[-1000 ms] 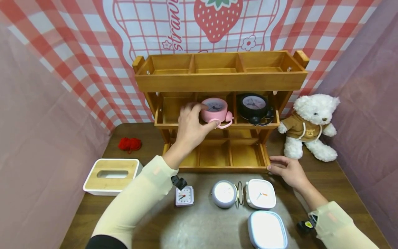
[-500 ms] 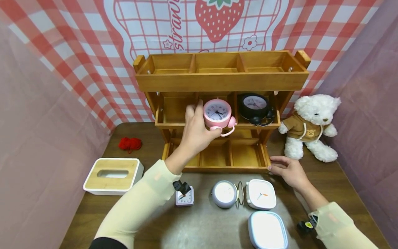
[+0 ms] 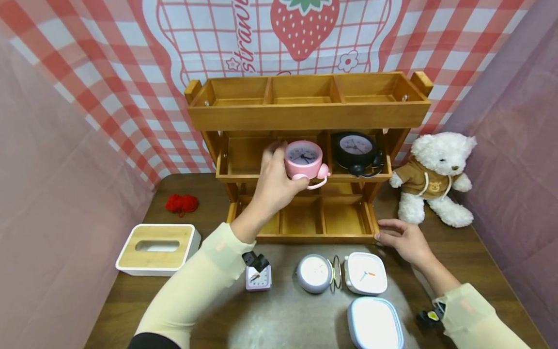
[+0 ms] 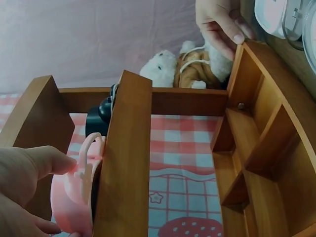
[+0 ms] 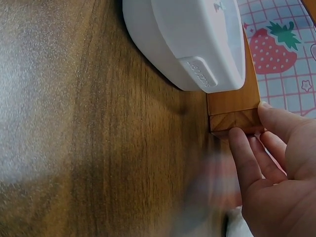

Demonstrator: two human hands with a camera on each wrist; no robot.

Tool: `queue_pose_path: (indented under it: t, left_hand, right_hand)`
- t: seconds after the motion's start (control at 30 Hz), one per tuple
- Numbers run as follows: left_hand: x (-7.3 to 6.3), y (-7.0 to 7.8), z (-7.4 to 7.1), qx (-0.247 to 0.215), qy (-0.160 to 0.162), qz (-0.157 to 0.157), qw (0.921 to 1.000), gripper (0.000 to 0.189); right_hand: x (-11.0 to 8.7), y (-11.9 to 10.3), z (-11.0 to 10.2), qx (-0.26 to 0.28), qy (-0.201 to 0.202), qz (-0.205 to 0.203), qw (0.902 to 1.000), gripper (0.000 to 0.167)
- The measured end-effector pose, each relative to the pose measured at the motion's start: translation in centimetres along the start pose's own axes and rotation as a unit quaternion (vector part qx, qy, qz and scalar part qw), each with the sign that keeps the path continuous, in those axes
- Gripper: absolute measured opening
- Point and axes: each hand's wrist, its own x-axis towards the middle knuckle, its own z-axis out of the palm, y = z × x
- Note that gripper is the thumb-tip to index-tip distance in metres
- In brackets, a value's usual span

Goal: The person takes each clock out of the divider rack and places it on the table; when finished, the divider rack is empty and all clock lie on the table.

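Note:
My left hand [image 3: 274, 179] grips a pink twin-bell alarm clock [image 3: 303, 160] at the middle tier of a wooden three-tier rack [image 3: 309, 116]. Fingers lie along its left side, the thumb by its bells and handle. The clock's face points up toward the head camera, and in the left wrist view the pink clock [image 4: 74, 197] stands close to the tier's front board. A black twin-bell alarm clock [image 3: 356, 151] lies in the compartment to the right. With thumb and fingers, my right hand [image 3: 405, 241] holds the rack's lower right front corner [image 5: 237, 121].
In front of the rack are a small lilac clock [image 3: 260, 281], a grey round clock [image 3: 314, 274], a white clock [image 3: 366, 274] and a blue-rimmed one [image 3: 376, 324]. A tissue box [image 3: 159, 247] and red yarn [image 3: 181, 203] lie left; a teddy bear [image 3: 436, 179] sits right.
The pink clock has come forward and slightly right with my left hand, its face tipping toward the head camera, then easing back a little. My right hand has stayed at the rack's corner.

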Motion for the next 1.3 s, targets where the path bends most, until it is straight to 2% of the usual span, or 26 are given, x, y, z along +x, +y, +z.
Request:
queue_pose_path:
  t: [0.17, 0.5, 0.7, 0.8, 1.03, 1.3]
  left_hand:
    - [-0.2, 0.0, -0.5, 0.013, -0.012, -0.018, 0.9997, 0.097]
    - [-1.5, -0.2, -0.6, -0.001, -0.033, 0.000, 0.9995, 0.095]
    - [-1.5, 0.0, -0.5, 0.001, -0.044, -0.029, 0.9986, 0.105]
    - [-1.3, -0.1, -0.4, -0.010, -0.040, -0.032, 0.9987, 0.103]
    - [-1.0, -0.5, 0.2, -0.026, -0.020, -0.023, 0.9992, 0.084]
    - [-1.1, -0.9, 0.4, -0.035, -0.007, 0.018, 0.9992, 0.089]
  right_hand:
    - [0.0, 0.0, 0.0, 0.000, 0.002, -0.001, 1.0000, 0.054]
    - [0.2, 0.2, 0.1, 0.001, 0.004, -0.001, 1.0000, 0.054]
    - [0.2, 0.1, 0.0, -0.009, 0.006, 0.003, 0.9999, 0.054]
    - [0.2, 0.2, 0.1, -0.009, 0.004, 0.003, 0.9999, 0.054]
    - [0.1, 0.4, 0.1, -0.004, 0.003, 0.003, 1.0000, 0.054]
    - [0.1, 0.5, 0.1, 0.009, 0.006, -0.002, 0.9999, 0.054]
